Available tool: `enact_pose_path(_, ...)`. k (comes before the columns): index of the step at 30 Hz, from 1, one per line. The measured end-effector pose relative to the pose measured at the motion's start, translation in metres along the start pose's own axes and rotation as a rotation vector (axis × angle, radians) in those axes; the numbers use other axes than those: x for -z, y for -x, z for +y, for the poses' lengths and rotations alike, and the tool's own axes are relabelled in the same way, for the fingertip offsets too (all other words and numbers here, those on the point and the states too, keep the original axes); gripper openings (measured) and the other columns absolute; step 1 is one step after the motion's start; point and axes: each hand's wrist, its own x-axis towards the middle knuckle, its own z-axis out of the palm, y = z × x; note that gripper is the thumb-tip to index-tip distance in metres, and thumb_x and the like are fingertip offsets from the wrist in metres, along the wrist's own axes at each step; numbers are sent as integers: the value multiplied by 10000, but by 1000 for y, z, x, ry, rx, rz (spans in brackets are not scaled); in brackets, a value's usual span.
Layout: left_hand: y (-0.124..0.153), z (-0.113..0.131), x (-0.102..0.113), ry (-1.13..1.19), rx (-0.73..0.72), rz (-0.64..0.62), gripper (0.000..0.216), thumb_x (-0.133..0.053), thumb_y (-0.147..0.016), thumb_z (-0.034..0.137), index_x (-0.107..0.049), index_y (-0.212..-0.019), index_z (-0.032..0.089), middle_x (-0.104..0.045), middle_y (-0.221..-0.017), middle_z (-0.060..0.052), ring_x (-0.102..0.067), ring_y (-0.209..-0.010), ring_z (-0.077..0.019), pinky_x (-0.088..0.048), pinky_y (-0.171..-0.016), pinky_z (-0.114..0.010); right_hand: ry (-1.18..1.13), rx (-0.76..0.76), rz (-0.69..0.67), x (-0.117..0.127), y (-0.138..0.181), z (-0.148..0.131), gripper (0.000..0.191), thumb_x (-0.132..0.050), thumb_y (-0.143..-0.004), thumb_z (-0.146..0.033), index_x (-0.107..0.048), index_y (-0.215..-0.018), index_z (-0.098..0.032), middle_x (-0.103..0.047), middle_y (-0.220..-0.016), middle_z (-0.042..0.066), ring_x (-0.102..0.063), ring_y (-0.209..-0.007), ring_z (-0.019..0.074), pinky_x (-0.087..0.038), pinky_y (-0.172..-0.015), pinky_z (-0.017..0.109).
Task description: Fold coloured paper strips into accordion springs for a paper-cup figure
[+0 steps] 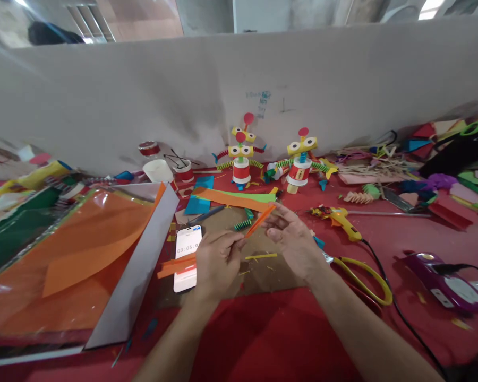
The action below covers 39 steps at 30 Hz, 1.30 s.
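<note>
Both my hands meet over a brown cardboard mat [263, 270] on the red table. My left hand [217, 260] is closed in a fist around orange paper strips [175, 265] that stick out to its left. My right hand [290, 239] pinches the upper end of a narrow orange paper strip [260, 220] that slants from one hand to the other. A white phone [187, 257] showing a timer lies just left of my left hand, partly under the strips.
Three paper-cup robot figures [241, 159] stand by the grey partition wall [239, 95]. A yellow glue gun [342, 220], yellow-handled scissors [362, 276] and a purple device [446, 281] lie at the right. Orange paper sheets in plastic [71, 254] fill the left. Craft scraps [374, 170] clutter the back right.
</note>
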Motion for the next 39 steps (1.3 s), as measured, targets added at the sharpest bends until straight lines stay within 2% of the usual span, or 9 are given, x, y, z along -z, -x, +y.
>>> enact_pose_path(2,1,3,1,37,23,-22,114,-596,-791,173,-702,-780,213,-701,-730,0,-609,-695,-139,-442,-659,-269,-93,-95,-34,-6,4,4,565,-759,-604,-181,-560,-1118,-307,-672,-1029,-9,-632,-887,141,-491,-816,292)
enact_pose_path(5,2,6,1,88,59,-57,128,-584,-803,190,-708,-800,219,-706,-753,-2,-610,-712,-140,-442,-670,-266,-153,-123,-29,-11,8,11,467,-756,-624,-193,-618,-1052,-318,-682,-1039,-24,-638,-872,135,-488,-809,288)
enact_pose_path(8,2,8,2,105,97,-92,136,-577,-806,213,-709,-775,218,-706,-762,-7,-612,-722,-146,-440,-678,-268,-41,-127,-67,-13,11,19,229,-762,-620,-194,-711,-836,-248,-718,-874,-5,-635,-816,145,-481,-801,291)
enact_pose_path(11,2,10,4,161,164,-221,162,-558,-821,252,-719,-828,237,-723,-823,-5,-635,-753,-151,-446,-681,-259,86,-109,-11,-10,10,19,92,-763,-621,-231,-727,-705,-219,-714,-717,5,-621,-720,146,-478,-732,295)
enact_pose_path(14,1,11,7,166,260,-313,205,-539,-831,301,-721,-909,250,-730,-910,-11,-653,-796,-171,-448,-688,-265,131,-85,130,-2,5,10,121,-784,-587,-264,-724,-681,-216,-703,-686,4,-590,-649,123,-449,-621,259)
enact_pose_path(17,0,11,8,152,351,-328,220,-544,-817,327,-732,-882,233,-735,-844,-21,-649,-748,-179,-436,-641,-266,60,-60,227,4,0,1,158,-800,-559,-275,-715,-681,-222,-704,-715,-3,-593,-662,107,-431,-599,230)
enact_pose_path(23,-2,13,8,275,490,-353,222,-565,-779,346,-733,-810,205,-715,-728,-11,-617,-670,-155,-414,-579,-245,122,-204,78,-2,6,6,170,-773,-614,-330,-711,-729,-221,-697,-708,-10,-601,-637,91,-446,-626,228)
enact_pose_path(33,-10,9,20,400,607,-665,282,-582,-736,438,-721,-735,193,-658,-631,-4,-522,-550,-97,-366,-528,-216,160,46,319,23,-8,-16,132,-784,-585,-262,-702,-666,-198,-681,-648,-13,-587,-585,73,-416,-515,179)
enact_pose_path(39,-15,5,28,350,562,-720,302,-535,-772,437,-670,-673,186,-593,-574,21,-370,-419,-60,-275,-432,-216,101,165,473,37,-15,-32,160,-805,-530,-210,-667,-604,-177,-621,-568,-39,-569,-537,66,-412,-477,171)
